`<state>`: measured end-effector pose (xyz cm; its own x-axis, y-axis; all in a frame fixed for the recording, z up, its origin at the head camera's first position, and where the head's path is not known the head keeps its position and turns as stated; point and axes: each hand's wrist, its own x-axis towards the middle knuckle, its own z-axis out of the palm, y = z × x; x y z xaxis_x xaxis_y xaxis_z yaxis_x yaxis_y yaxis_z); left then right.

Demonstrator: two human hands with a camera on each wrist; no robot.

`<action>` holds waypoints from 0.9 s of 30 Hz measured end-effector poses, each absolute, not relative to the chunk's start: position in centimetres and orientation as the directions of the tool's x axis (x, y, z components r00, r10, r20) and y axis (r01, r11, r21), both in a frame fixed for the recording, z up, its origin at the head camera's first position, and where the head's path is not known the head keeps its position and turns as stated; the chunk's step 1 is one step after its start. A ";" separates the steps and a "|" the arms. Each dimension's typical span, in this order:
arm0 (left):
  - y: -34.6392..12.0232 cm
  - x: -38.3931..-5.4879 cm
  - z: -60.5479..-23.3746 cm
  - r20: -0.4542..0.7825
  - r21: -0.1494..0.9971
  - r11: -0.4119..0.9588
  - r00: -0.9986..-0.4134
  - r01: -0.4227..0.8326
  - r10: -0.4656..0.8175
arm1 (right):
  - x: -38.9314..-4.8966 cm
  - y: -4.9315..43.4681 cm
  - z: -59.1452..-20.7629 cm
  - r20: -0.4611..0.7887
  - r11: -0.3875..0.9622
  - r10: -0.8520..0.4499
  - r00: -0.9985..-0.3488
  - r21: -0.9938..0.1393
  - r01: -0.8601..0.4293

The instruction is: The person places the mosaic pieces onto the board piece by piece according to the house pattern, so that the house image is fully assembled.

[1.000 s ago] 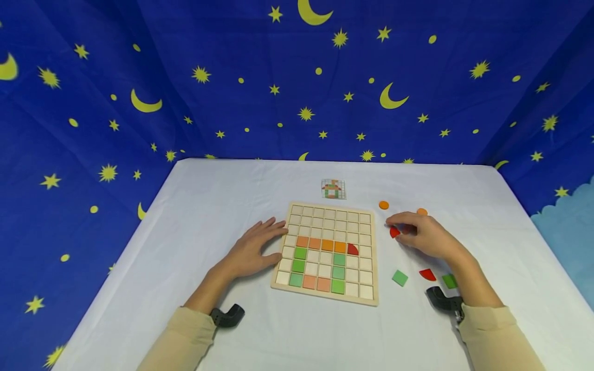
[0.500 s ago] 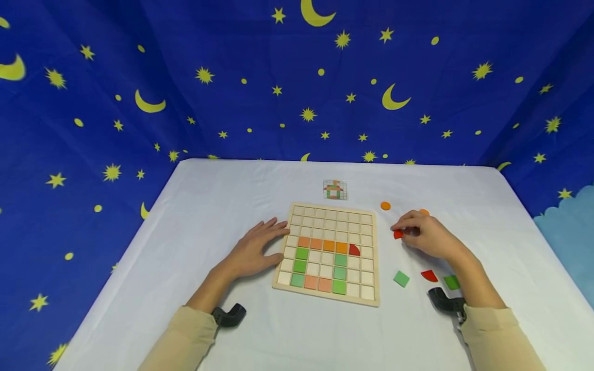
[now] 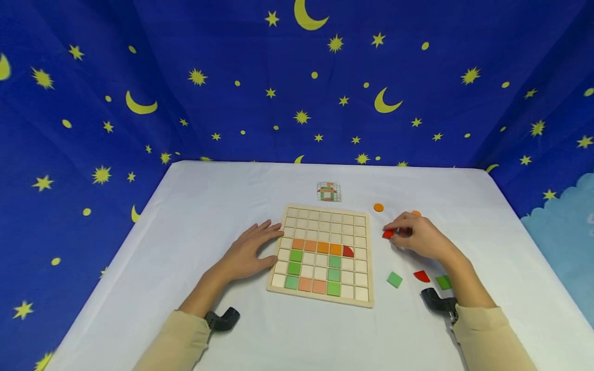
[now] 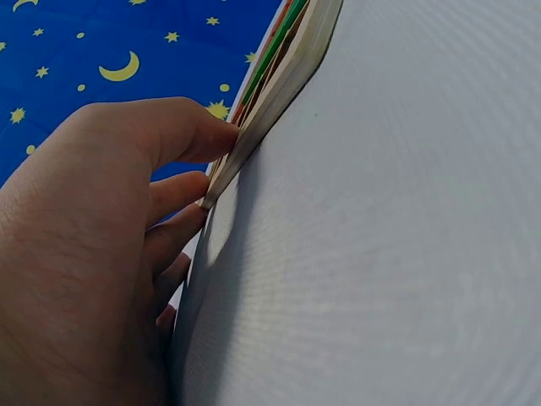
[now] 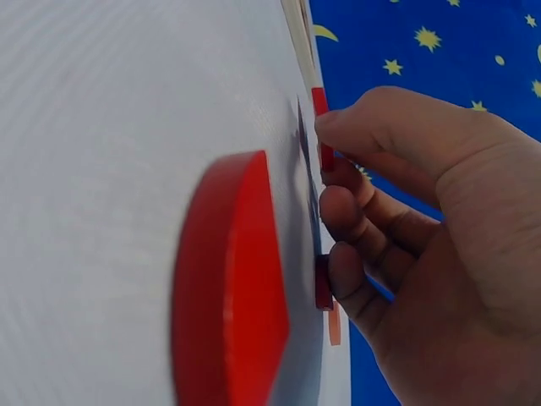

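Note:
My left hand (image 3: pixel 248 253) lies at the left edge of a wooden grid board (image 3: pixel 343 299), fingers spread. In the left wrist view, its thumb and fingertips touch the board's rim (image 4: pixel 283 89). My right hand (image 3: pixel 419 237), just right of the board, pinches a red quarter-circle tile (image 3: pixel 388 234) between thumb and fingers. The right wrist view shows this held tile (image 5: pixel 319 101) raised off the cloth. Another red piece (image 5: pixel 323 283) shows beside the lower fingers there. On the board, orange, green and salmon square tiles form an outline, with one red quarter-circle (image 3: pixel 348 251) at its right.
A small pattern card (image 3: pixel 328 191) lies behind the board. Orange discs (image 3: pixel 378 207) lie at the right, one partly behind the right hand. Nearer are a light green square (image 3: pixel 395 280), a red quarter-circle (image 3: pixel 422 276) and a darker green square (image 3: pixel 443 282). Starry blue cloth surrounds the table.
The red tile has turned in my right fingers, while that hand stays in about the same place. My left hand keeps still at the board. The head view has shifted slightly.

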<state>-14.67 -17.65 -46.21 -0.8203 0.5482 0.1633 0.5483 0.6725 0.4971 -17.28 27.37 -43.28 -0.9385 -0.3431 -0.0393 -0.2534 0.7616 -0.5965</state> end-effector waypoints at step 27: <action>-17.9 -14.7 -46.2 0.137 0.486 0.690 -0.826 0.536 0.546 | -17.1 26.8 -43.7 -0.044 0.751 -0.358 -0.933 -0.606 -0.260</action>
